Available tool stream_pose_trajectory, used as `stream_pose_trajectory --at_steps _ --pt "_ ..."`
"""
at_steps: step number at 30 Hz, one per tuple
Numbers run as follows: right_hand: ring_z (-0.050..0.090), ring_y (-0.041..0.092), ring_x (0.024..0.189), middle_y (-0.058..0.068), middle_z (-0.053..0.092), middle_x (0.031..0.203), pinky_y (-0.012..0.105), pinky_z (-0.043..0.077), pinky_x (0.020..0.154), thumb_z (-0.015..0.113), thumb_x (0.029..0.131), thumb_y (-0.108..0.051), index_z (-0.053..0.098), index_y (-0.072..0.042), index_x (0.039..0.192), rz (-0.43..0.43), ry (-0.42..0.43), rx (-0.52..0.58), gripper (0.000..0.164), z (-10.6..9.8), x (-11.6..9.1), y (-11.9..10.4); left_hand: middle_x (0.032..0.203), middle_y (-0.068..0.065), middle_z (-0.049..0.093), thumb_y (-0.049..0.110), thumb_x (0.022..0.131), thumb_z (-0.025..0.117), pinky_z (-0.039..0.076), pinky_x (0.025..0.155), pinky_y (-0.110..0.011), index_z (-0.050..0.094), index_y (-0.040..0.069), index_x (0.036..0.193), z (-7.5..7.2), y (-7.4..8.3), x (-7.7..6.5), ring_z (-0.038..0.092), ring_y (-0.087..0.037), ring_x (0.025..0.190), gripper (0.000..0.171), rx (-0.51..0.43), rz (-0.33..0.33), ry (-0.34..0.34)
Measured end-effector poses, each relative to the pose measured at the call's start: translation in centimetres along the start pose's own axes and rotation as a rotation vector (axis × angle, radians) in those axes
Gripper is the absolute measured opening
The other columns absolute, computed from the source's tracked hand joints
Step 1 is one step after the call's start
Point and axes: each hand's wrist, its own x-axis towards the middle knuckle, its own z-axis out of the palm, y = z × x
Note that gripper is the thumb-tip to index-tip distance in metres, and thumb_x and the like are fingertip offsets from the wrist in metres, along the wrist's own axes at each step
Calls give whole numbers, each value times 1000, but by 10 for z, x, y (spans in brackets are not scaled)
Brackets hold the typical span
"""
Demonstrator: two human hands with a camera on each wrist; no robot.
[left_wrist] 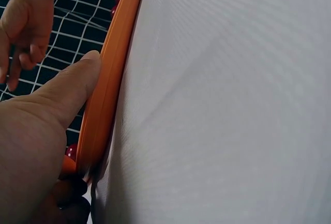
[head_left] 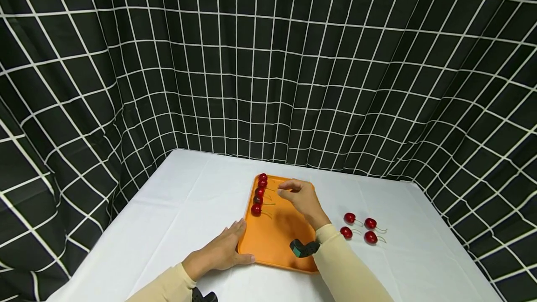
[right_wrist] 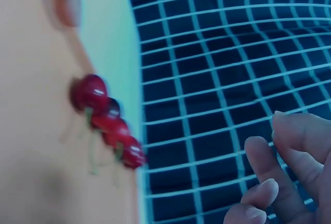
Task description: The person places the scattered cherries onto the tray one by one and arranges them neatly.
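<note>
An orange tray (head_left: 277,241) lies on the white table, with a row of red cherries (head_left: 256,209) along its left side, one of them darker. The stems point to the right. My left hand (head_left: 222,248) rests around the tray's near left corner, its fingers along the left side and its thumb by the front edge. In the left wrist view the straight thumb (left_wrist: 77,81) lies at the tray's rim (left_wrist: 106,89). Above the tray, right of the row, hovers my right hand (head_left: 299,197). Its fingers (right_wrist: 300,136) are loosely bent, with nothing between them.
Several more stemmed cherries (head_left: 371,237) lie in a loose group on the white tablecloth (head_left: 201,199), right of the tray and beyond my right forearm. A black curtain (head_left: 251,59) with a white grid surrounds the table at the back and sides.
</note>
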Motion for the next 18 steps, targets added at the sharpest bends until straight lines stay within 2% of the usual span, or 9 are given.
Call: stream_pose_trajectory --at_steps 3,8,11,13,18 --pt "59 23 84 9 68 103 40 52 77 76 86 -15 74 -6 101 -47 2 24 18 -16 -6 -10 155 -21 19 58 82 68 15 113 -52 26 -9 148 1 -1 0 16 -36 142 103 -5 5 4" --pt "52 21 71 10 66 94 26 45 60 76 85 -16 75 -6 100 -123 49 -25 18 -51 -17 -19 156 -21 18 58 81 68 15 113 -52 26 -8 148 2 -1 0 16 -36 142 103 -4 9 2" --pt "48 22 68 9 64 88 25 38 54 77 85 -18 75 -8 100 -168 102 -80 18 -77 -25 -21 156 -21 17 57 81 68 14 113 -52 25 -8 148 1 -1 0 16 -35 142 103 -5 9 -1" --pt "48 22 70 9 65 88 25 37 53 76 86 -20 75 -8 102 -194 139 -113 20 -96 -32 -23 156 -21 17 57 81 68 14 113 -52 25 -9 148 1 -2 0 16 -35 142 103 -8 9 0" --pt "51 23 78 8 67 101 25 42 58 72 89 -18 73 -5 110 -249 208 -180 25 -135 -49 -28 156 -21 17 58 81 68 14 113 -52 24 -8 149 1 -2 0 15 -35 142 104 -16 10 -2"
